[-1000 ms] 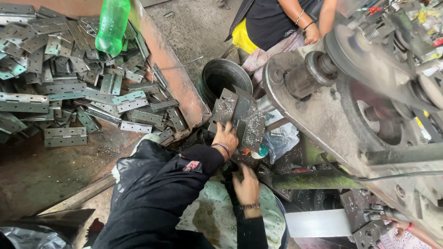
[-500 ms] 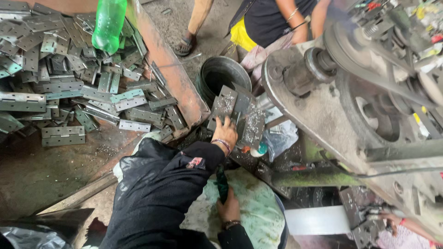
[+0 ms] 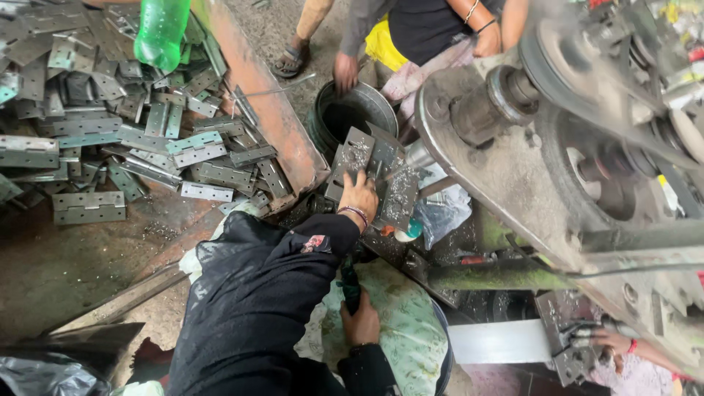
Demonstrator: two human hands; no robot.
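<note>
At the machine's front edge, on the hinged metal plate (image 3: pixel 374 176) dusted with shavings, my left hand (image 3: pixel 359 199) presses flat, fingers spread over the steel, as it did a second ago. My right hand (image 3: pixel 361 323) has dropped from beside the plate to the patterned cloth (image 3: pixel 400 330) below, fingers now wrapped around a dark handle (image 3: pixel 350 282). I judge this a change of tool while the workpiece stays pinned. The red-edged tray (image 3: pixel 271 117) at the left holds a heap of grey hinges (image 3: pixel 125 139) and a green bottle (image 3: pixel 161 29). The round bucket (image 3: pixel 367 106) beyond looks dark; contents unclear. Another person's hand (image 3: pixel 345 71) has come to its rim.
</note>
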